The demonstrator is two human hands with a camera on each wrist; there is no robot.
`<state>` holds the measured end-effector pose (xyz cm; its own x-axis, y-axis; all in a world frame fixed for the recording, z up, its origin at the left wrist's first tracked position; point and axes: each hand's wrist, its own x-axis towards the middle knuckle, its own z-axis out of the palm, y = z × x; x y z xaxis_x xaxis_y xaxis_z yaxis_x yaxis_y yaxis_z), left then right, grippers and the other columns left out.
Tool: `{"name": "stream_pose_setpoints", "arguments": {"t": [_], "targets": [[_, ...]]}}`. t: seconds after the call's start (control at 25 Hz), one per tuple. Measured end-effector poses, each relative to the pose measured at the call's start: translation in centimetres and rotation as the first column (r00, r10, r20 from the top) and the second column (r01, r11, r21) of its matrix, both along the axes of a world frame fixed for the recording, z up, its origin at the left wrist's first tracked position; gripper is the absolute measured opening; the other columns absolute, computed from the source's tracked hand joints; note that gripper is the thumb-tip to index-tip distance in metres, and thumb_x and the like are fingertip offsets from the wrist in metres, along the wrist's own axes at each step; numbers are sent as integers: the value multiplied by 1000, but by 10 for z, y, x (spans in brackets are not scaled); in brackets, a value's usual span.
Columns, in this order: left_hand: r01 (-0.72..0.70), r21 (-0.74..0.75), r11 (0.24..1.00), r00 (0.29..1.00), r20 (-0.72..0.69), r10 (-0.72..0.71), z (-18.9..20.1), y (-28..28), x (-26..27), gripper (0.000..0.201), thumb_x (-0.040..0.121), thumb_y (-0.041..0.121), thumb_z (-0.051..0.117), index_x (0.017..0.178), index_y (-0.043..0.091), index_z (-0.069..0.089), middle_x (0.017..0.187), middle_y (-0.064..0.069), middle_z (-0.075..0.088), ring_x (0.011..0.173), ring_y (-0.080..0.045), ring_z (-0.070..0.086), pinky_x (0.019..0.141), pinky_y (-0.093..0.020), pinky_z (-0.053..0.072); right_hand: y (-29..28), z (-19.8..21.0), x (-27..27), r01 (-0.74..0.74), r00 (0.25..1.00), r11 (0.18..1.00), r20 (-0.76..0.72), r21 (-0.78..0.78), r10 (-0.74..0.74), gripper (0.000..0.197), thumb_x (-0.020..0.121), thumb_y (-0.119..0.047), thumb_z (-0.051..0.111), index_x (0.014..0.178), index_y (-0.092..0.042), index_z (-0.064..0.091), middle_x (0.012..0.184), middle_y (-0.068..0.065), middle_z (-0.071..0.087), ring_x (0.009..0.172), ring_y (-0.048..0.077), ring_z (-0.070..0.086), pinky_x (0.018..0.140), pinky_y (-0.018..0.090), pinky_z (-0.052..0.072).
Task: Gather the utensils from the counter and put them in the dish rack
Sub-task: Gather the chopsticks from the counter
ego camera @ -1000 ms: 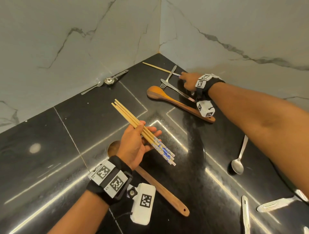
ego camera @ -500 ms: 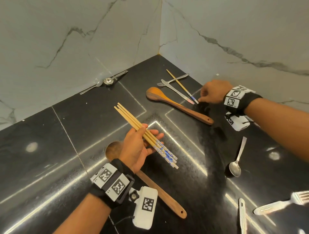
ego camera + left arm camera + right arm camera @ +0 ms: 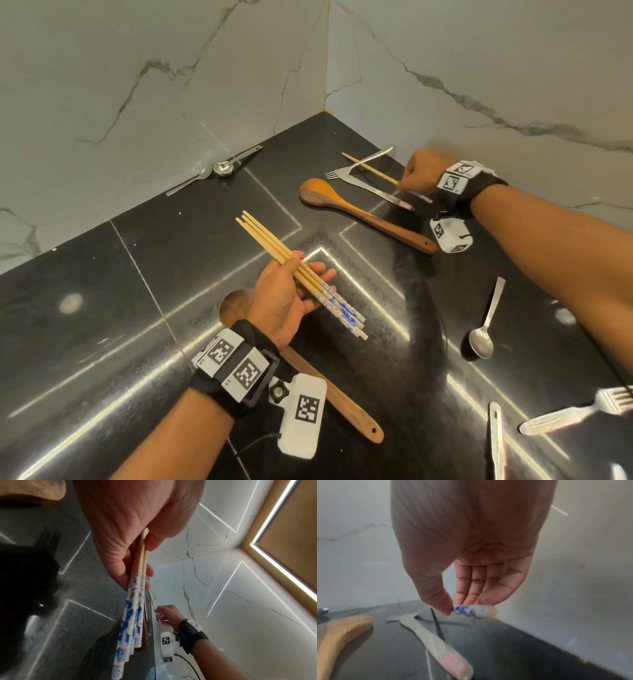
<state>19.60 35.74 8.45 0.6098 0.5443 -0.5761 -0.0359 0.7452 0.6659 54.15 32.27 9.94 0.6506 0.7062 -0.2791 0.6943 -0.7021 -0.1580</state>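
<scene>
Three chopsticks gripped in left hand; right hand pinches a single chopstick

Our left hand grips three blue-patterned chopsticks above the black counter; our right hand pinches a fourth chopstick by its patterned end, beside a fork, knife and wooden spoon. A steel spoon lies apart.

Your left hand sits palm-up at centre, thumb over the chopstick bundle, fingers only loosely curled beneath; your right hand reaches far forward, knuckles up, thumb and fingertips pinching a single chopstick.
</scene>
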Motion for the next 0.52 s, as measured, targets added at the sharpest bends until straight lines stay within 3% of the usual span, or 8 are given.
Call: {"name": "stream_pose_setpoints", "arguments": {"t": [0.16, 0.28, 0.4, 0.52], "targets": [[0, -17, 1000, 1000, 12, 0, 4, -6, -1, 14, 103, 20, 46, 113, 12, 51, 95, -17, 65, 105, -39, 69, 86, -54, 58, -62, 42, -28, 135, 991, 964, -16, 229, -135, 27, 81, -34, 72, 70, -9, 74, 72, 16, 71, 68, 27, 63, 62, 34, 48], [5, -60, 998, 1000, 10, -5, 6, -23, -4, 12, 101, 19, 51, 109, 10, 50, 91, -17, 65, 101, -39, 70, 90, -57, 55, -132, 45, -99, 332, 942, 817, -213, 471, -260, 20, 77, -31, 72, 65, -16, 73, 62, 8, 71, 62, 19, 62, 66, 39, 54], [30, -89, 996, 999, 20, -28, 9, -49, -9, 18, 97, 25, 58, 107, 11, 51, 84, -15, 65, 96, -37, 70, 94, -58, 53, -177, 37, -183, 402, 904, 724, -370, 561, -216, 12, 76, -23, 74, 65, -24, 77, 59, -7, 71, 56, 6, 62, 61, 33, 54], [74, -71, 995, 997, 34, -71, 10, -73, -15, 27, 94, 32, 62, 110, 13, 53, 91, -15, 66, 104, -37, 66, 101, -59, 48, -185, 26, -254, 345, 918, 760, -367, 551, -151, 13, 72, -37, 68, 70, -27, 77, 62, -15, 71, 60, 3, 66, 62, 32, 58]]}}
